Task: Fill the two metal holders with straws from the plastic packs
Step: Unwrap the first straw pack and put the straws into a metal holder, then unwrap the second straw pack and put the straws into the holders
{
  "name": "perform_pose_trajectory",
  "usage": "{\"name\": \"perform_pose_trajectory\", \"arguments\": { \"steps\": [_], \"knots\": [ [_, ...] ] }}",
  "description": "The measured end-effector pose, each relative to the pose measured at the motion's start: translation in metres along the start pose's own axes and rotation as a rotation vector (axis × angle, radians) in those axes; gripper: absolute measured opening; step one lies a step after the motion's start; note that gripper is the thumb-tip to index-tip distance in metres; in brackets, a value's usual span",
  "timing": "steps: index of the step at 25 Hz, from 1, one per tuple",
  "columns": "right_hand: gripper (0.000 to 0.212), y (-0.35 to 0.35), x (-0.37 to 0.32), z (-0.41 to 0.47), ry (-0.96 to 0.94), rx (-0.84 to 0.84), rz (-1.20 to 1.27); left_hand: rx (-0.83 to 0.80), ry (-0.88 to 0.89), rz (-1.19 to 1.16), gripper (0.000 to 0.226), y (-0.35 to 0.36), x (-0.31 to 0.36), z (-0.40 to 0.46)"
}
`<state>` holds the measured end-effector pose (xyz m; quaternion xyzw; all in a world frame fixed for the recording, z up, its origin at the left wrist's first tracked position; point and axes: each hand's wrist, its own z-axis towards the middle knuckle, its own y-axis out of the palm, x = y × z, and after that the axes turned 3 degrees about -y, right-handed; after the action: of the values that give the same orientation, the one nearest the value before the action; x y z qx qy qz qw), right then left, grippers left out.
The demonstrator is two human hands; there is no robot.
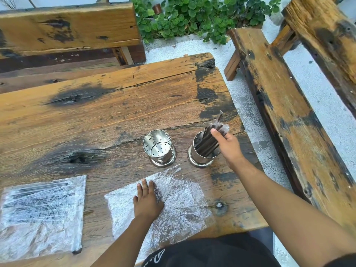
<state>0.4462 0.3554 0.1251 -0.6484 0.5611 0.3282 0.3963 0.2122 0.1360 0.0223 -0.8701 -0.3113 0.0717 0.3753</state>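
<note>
- Now your right hand (228,144) grips a bundle of dark straws (211,137), fingers curled round them just above the rim of the right holder (201,157).
- The straws lean in that holder, lower ends inside it, upper ends tilted up and to the right past your fingers; a bit of clear wrap shows at their top.
- Your left hand (147,201) lies flat with straight fingers on a crumpled plastic pack (179,197), pressing it onto the table (115,105).
- That pack looks flattened; whether any straws are left inside it, you cannot tell from this view.
- The left holder (159,148) stands upright just beside the right one, apart from it, with nothing in it; you can see the holes in its floor.
- Both holders are shiny metal cylinders on wider round bases, standing beyond the crumpled pack and near the table's right edge.
- A second pack (41,212) lies flat at the near left of the table, well apart from your hands, with dark straws showing through the plastic.
- Wooden benches (289,105) stand along the right and far sides, and a green plant (192,18) grows behind the table's far corner.
</note>
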Motion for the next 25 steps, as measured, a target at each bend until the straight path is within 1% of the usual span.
{"name": "perform_pose_trajectory", "arguments": {
  "steps": [5, 9, 10, 12, 13, 15, 16, 17, 18, 19, 20, 21, 22, 25],
  "knots": [
    [0.025, 0.0, -0.001, 0.0, -0.012, -0.029, -0.055, -0.002, 0.015, 0.017, 0.103, -0.001, -0.002, 0.005],
    [0.036, 0.004, 0.0, -0.003, 0.059, -0.105, -0.125, -0.012, 0.033, 0.037, 0.097, -0.004, -0.007, 0.004],
    [0.043, 0.002, 0.002, -0.004, 0.068, -0.118, -0.133, -0.015, 0.036, 0.035, 0.096, -0.005, -0.008, 0.004],
    [0.07, -0.002, 0.008, -0.01, 0.071, -0.133, -0.132, -0.01, 0.037, 0.032, 0.097, -0.005, -0.007, 0.004],
    [0.078, -0.004, 0.011, -0.016, 0.072, -0.128, -0.113, -0.003, 0.033, 0.024, 0.097, -0.005, -0.006, 0.003],
    [0.089, -0.006, 0.02, -0.029, 0.084, -0.089, -0.03, 0.006, 0.019, -0.004, 0.094, -0.007, -0.004, 0.002],
    [0.089, -0.006, 0.028, -0.036, 0.097, -0.045, -0.018, 0.009, 0.014, -0.016, 0.093, -0.009, -0.003, 0.002],
    [0.081, -0.006, 0.039, -0.043, 0.108, 0.026, -0.058, 0.013, 0.011, -0.02, 0.092, -0.009, -0.002, 0.002],
    [0.064, -0.004, 0.049, -0.049, 0.123, 0.095, -0.161, 0.019, 0.009, -0.015, 0.092, -0.009, -0.001, 0.001],
    [0.042, -0.002, 0.058, -0.056, 0.134, 0.145, -0.286, 0.027, 0.005, -0.004, 0.092, -0.009, -0.001, 0.0],
    [0.024, 0.001, 0.069, -0.064, 0.128, 0.149, -0.409, 0.041, 0.002, 0.015, 0.091, -0.008, 0.0, -0.002],
    [0.019, 0.005, 0.081, -0.074, 0.075, 0.102, -0.517, 0.061, -0.002, 0.034, 0.089, -0.007, 0.001, -0.004],
    [0.021, 0.01, 0.094, -0.085, -0.016, 0.005, -0.615, 0.08, -0.006, 0.05, 0.088, -0.006, 0.003, -0.007],
    [0.033, 0.03, 0.117, -0.106, -0.294, -0.343, -0.883, 0.111, -0.011, 0.03, 0.088, 0.002, 0.008, -0.015]
  ]
}}
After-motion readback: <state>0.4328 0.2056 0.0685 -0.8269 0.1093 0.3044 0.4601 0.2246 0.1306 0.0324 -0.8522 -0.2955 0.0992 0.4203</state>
